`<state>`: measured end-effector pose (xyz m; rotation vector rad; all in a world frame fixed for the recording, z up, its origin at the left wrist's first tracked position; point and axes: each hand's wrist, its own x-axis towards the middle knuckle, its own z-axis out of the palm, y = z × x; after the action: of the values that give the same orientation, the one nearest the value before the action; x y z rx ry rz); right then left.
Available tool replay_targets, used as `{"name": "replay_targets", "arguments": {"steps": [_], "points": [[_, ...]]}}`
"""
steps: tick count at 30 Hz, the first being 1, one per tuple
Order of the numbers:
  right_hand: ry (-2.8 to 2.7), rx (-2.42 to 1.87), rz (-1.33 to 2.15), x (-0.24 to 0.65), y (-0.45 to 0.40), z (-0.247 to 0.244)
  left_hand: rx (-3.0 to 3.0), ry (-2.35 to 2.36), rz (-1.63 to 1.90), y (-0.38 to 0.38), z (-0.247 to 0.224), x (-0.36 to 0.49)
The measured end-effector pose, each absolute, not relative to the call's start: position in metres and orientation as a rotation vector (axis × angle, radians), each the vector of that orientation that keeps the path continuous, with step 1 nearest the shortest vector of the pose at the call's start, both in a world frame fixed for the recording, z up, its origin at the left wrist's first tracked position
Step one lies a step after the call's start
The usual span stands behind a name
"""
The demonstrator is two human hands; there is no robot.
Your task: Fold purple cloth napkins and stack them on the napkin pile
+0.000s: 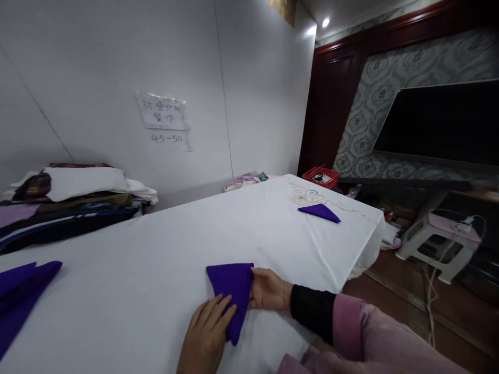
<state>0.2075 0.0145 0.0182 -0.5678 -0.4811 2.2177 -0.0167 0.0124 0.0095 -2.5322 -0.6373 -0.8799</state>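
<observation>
A purple cloth napkin, folded into a triangle, lies on the white tablecloth in front of me, its narrow point toward me. My left hand rests on its lower left side, fingers stretched out over the cloth. At the right edge, my right hand grips the folded layers, thumb near the top corner; part of its fingers is hidden by the cloth. Another folded purple napkin lies toward the far right of the table. More purple cloth shows at the left border, cut off by the frame.
Stacked folded fabrics stand behind the table at left. A red basket is past the far right corner. A plastic stool with a cable stands right of the table. A handwritten paper sign hangs on the wall.
</observation>
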Motion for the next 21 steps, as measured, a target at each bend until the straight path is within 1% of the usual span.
{"name": "replay_targets", "arguments": {"steps": [5, 10, 14, 16, 18, 21], "points": [[-0.492, -0.607, 2.089, 0.19, -0.006, 0.007, -2.591, -0.661, -0.955, 0.004, 0.003, 0.012], [-0.585, -0.732, 1.956, 0.201, -0.002, 0.016, -2.598, -0.575, -0.99, 0.0, 0.006, 0.028], [-0.683, -0.864, 1.843, 0.251, 0.006, 0.031, -2.569, -0.517, -0.965, 0.003, 0.004, 0.024], [-0.681, -1.041, 1.707, 0.285, 0.011, 0.04, -2.598, -0.527, -0.974, 0.006, -0.001, 0.02], [-0.631, -1.268, 1.5, 0.323, 0.018, 0.05, -2.637, -0.534, -0.972, 0.008, -0.007, 0.017], [-0.555, -1.404, 1.329, 0.381, 0.031, 0.062, -2.672, -0.51, -0.967, 0.011, -0.014, 0.016]]}}
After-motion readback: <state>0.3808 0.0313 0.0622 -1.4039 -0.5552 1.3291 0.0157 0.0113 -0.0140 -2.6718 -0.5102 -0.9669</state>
